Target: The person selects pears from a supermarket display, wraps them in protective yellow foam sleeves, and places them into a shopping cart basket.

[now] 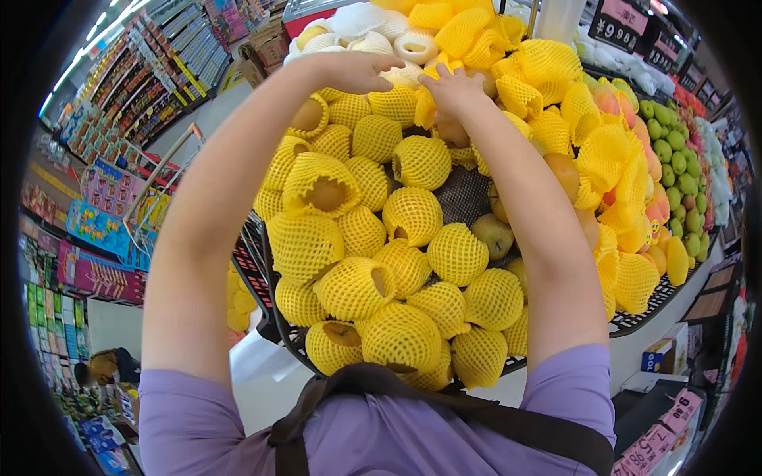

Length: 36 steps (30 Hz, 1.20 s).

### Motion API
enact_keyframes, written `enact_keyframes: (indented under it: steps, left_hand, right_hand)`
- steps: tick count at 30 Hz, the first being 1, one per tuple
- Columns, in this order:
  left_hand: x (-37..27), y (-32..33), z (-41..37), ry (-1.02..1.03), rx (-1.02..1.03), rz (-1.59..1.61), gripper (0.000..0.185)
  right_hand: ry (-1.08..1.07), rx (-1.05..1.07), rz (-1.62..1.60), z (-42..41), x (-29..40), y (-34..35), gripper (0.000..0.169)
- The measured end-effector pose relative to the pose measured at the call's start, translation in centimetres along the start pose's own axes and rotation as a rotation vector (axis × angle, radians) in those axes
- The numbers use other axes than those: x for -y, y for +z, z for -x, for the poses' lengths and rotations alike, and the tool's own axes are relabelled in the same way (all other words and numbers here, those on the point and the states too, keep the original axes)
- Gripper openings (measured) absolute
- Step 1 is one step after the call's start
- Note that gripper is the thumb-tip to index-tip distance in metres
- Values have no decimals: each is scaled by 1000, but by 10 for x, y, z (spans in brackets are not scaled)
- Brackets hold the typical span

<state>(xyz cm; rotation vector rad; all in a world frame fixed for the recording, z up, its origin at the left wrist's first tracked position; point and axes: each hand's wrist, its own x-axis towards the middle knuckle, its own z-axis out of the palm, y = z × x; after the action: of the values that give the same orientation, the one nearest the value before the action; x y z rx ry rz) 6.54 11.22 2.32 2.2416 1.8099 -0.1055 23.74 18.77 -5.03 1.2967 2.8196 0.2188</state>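
At the far side of a heap of fruit, my left hand [360,72] reaches over white foam net sleeves [411,44]; its fingers are apart and hold nothing visible. To its right, my right hand [455,92] is spread among yellow foam net sleeves [539,62]. One yellow sleeve [424,108] lies against its thumb side, and a bare brown pear [453,134] shows just below it. The underside of this hand is hidden, so whether it grips anything is unclear. Nearer me, several round pears in yellow nets [417,217] fill the display, and an unsleeved pear [493,236] lies beside my right forearm.
Dark mesh lining [461,193] shows between the pears, inside a black crate edge [286,345]. Mangoes [655,202] and green fruit [675,157] lie to the right, below price signs [619,24]. At left stand a shopping trolley [158,172], shelves, and a crouching person [107,366].
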Motion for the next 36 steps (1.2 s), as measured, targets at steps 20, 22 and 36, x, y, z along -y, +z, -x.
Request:
enact_keyframes:
  steps: [20,22,36]
  left_hand:
    - [-88,146,333,421,-712,496,25]
    - [-93,154,331,424,-738,582,24]
    - [-124,107,217,463,-673,579,15]
  right_hand:
    - [-100,-247,-135,205,-76,-55,27]
    - [-109,-366,24,221,-77,-42,44]
    - [76,-164,-42,204,-105,16,85]
